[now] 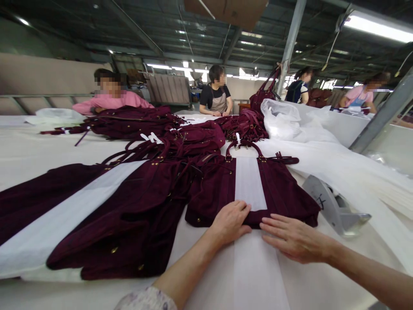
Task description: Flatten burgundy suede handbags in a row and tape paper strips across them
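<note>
A dark maroon suede handbag [280, 193] lies flat on the white table [38, 150], handles pointing away from me. A white paper strip [249, 183] runs down its middle and continues toward me. My left hand [229, 221] rests at the bag's near edge, fingers curled over the end of the strip. My right hand [292, 239] lies flat with fingers together just below the bag's bottom edge, beside the strip. Neither hand grips anything.
More maroon bags with white strips [106, 211] overlap to the left, and a heap of bags and straps [193, 133] lies behind. A grey metal bracket [335, 209] stands at right, white plastic bags [284, 118] beyond. Several people sit at the table's far side.
</note>
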Demonstrator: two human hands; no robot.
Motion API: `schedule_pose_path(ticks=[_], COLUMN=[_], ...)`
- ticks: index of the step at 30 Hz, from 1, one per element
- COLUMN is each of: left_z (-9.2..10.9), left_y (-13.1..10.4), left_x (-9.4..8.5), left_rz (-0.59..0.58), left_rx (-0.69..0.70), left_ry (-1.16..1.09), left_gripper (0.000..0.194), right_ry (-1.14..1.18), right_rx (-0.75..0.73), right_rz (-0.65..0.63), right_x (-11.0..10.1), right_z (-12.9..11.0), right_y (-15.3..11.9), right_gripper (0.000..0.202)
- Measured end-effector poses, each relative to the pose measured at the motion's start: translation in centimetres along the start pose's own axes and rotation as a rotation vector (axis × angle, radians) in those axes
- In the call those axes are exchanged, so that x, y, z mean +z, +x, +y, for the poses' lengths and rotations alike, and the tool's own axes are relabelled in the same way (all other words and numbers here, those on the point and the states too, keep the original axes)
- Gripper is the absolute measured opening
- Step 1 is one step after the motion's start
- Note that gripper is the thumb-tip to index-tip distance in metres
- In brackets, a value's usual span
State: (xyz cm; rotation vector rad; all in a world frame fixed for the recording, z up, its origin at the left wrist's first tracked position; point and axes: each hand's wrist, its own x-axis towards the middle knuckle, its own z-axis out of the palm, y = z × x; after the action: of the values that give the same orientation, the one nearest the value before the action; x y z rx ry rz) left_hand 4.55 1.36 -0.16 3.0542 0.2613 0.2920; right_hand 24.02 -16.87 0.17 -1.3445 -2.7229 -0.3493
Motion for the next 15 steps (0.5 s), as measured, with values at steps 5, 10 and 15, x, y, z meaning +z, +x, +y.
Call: schedule_pose_path(ticks=[5, 10, 15], left_z=[0.0, 0.1, 0.4], left_y=[0.0, -0.2, 0.0], left_x=[0.9, 1.7, 2.1], left_rz=[0.034, 0.069, 0.075], left_rx=[-0.005, -0.015, -0.02], left_ry=[0.062, 0.121, 0.147], left_gripper=[0.061, 0.062, 0.059], right_ry=[-0.01, 0.0, 0.094], right_rx=[-0.087, 0.048, 0.098], right_rz=[0.154, 0.368, 0.426], right_x=[2.3, 5.2, 5.6], right_z=[-0.3, -1.4, -3.8], right_y=[1.7, 2.7, 2.0], right_gripper=[0.033, 0.026, 0.027])
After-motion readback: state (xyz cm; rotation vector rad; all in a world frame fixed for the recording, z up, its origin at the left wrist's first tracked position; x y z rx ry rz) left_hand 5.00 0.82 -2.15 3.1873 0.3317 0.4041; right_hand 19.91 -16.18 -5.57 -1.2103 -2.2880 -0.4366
